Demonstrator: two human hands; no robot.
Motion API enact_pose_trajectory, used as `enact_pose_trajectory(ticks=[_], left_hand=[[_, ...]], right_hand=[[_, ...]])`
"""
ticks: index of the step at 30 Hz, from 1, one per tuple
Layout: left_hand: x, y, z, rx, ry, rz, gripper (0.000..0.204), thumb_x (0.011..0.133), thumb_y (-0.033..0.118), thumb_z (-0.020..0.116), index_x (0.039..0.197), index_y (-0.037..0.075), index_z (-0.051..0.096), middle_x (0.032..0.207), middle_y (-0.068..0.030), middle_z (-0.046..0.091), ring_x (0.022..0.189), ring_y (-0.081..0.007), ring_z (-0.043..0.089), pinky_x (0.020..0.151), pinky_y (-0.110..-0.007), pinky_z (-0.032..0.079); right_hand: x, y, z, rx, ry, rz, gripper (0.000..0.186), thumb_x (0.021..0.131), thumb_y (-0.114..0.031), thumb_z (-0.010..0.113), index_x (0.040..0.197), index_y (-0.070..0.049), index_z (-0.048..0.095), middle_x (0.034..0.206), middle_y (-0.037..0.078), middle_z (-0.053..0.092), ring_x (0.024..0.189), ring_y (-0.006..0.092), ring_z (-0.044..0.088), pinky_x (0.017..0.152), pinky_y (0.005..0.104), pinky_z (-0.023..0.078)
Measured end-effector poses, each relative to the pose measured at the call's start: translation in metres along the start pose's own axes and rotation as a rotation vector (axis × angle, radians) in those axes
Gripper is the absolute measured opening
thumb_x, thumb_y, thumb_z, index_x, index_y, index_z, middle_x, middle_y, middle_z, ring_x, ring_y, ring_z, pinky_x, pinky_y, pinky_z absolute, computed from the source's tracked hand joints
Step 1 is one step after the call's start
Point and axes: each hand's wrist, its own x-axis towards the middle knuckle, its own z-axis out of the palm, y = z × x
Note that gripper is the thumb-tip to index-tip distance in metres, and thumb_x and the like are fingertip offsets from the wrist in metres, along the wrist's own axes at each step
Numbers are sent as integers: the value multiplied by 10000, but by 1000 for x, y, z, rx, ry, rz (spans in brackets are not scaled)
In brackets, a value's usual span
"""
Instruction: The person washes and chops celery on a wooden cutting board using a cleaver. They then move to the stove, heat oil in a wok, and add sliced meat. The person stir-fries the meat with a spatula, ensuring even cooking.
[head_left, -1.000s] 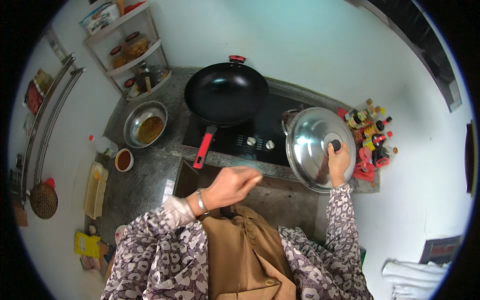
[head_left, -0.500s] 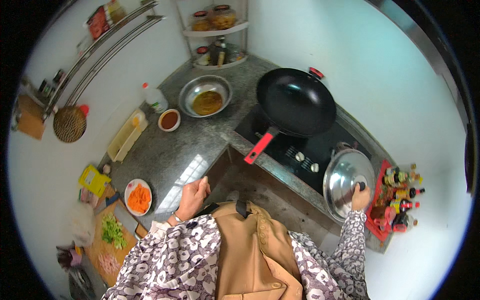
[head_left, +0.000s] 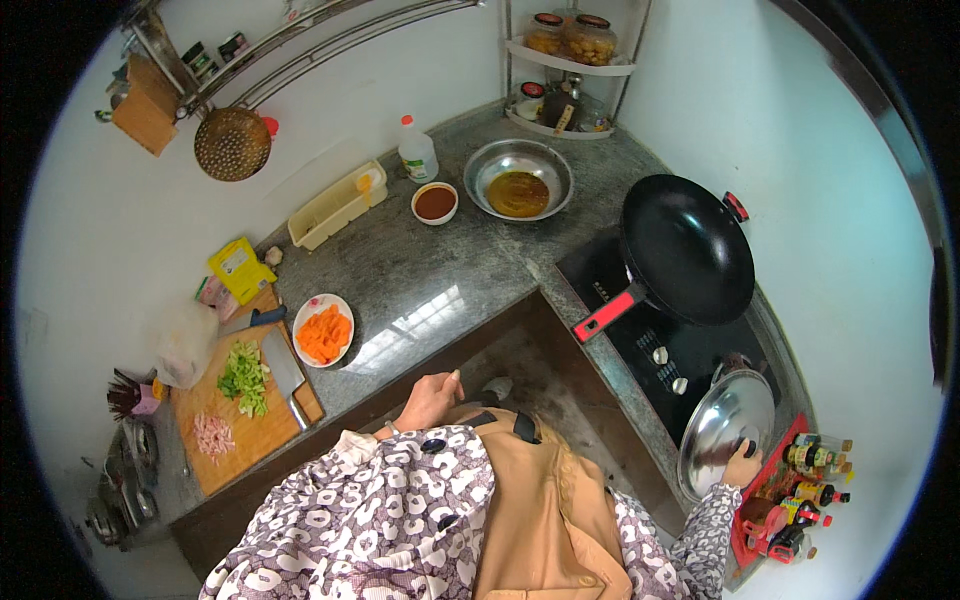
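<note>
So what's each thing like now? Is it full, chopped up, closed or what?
Wok: nothing visible inside
Steel lid: knob in the right hand
Left hand: loosely curled, no object visible
Steel bowl: partly filled, golden liquid
White bowl: holding red-brown sauce
Orange food: cut up, on a plate
Greens: chopped
Pink food: chopped
Cleaver: lying flat
Clear bottle: upright, capped

On our right we have the wok [head_left: 690, 250] on the stove [head_left: 700, 350], the lid [head_left: 720, 420] nearer us, bottles [head_left: 820, 493] right of the lid. The far basin [head_left: 481, 186] stands left of the wok, the bowl [head_left: 436, 220] left of that. At left, the plate [head_left: 325, 298] lies right of the cutting board [head_left: 258, 440], which holds greens [head_left: 243, 378] and a cleaver [head_left: 283, 368].
</note>
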Motion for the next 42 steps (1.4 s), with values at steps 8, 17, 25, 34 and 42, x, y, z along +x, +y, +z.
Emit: enact_pose_trajectory(ticks=[8,17,25,34,42], left_hand=[[-12,-33,-7,-106,185,-106,460,1014,319,445,733,7,631,563,-51,526,526,-149,504,533,-340,422],[5,-55,-8,-200,165,-77,483,1009,365,445,749,13,647,593,-62,578,559,-170,564,584,-354,459],[-21,-59,-31,-202,358,-44,455,1010,318,434,736,8,623,580,-71,565,548,-183,553,563,-351,442],[-65,-107,-29,-275,458,-197,434,1007,304,443,763,18,660,571,-64,569,521,-171,538,542,-347,429],[-53,-117,-54,-375,381,-57,379,1003,242,419,805,5,638,623,-62,579,559,-170,543,558,-340,442]], right_hand=[[20,-1,11,232,52,42,530,985,-361,507,1243,100,541,1137,305,603,1055,439,568,944,470,442],[32,15,34,235,34,48,400,962,-227,460,1195,65,602,1164,276,627,1039,393,617,909,415,473],[-14,-68,2,617,-46,38,488,1034,-353,411,988,46,688,870,150,691,764,234,643,699,351,518],[-122,-187,-11,934,-542,24,601,1021,-451,431,754,34,664,655,87,626,566,150,556,549,257,466],[-221,-227,-24,1083,-809,-180,230,1014,-183,512,981,6,637,663,59,630,504,88,545,452,216,439]])
